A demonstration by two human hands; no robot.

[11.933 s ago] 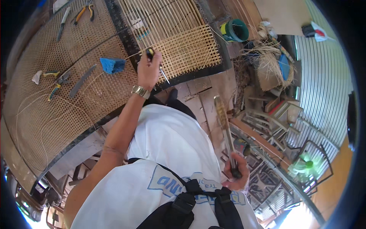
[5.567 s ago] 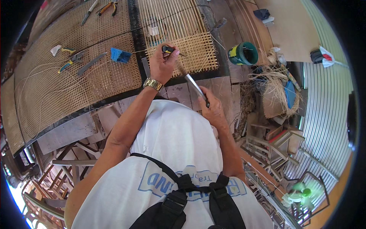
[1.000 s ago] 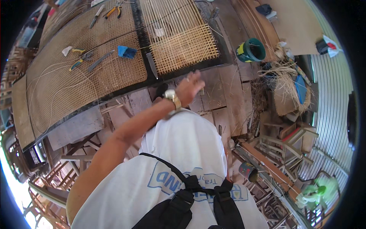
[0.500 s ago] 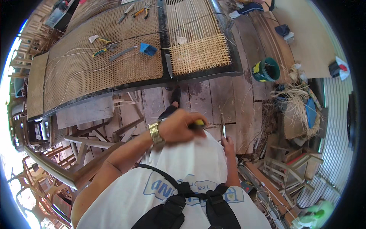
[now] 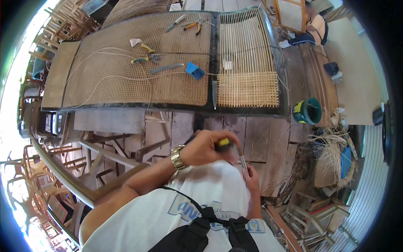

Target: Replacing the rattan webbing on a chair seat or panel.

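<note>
My left hand (image 5: 205, 148), with a gold-coloured watch (image 5: 178, 157) on its wrist, is closed round a yellow-and-black tool (image 5: 222, 143) in front of my white shirt. The tool is blurred, and I cannot make out its kind. My right hand (image 5: 252, 178) grips a slim, shiny metal tool (image 5: 242, 159) whose darker end points up and away. That end is close beside my left fingers; whether the two tools touch I cannot tell. Beyond my hands lies a dark-framed panel with woven cane (image 5: 247, 90), partly open strands at its right section.
On the panel rest a knife (image 5: 214, 94), a blue block (image 5: 195, 70), a long blade (image 5: 167, 68), pliers (image 5: 142, 59) and loose cane strands. A green bucket (image 5: 307, 111) stands right. Wooden chair frames (image 5: 113, 176) crowd the left. A person (image 5: 317, 27) sits at the far right.
My view has tilted up, so the panel sits lower and a seated person shows at the far right. My hands have come closer together, the yellow-and-black tool nearer the metal one.
</note>
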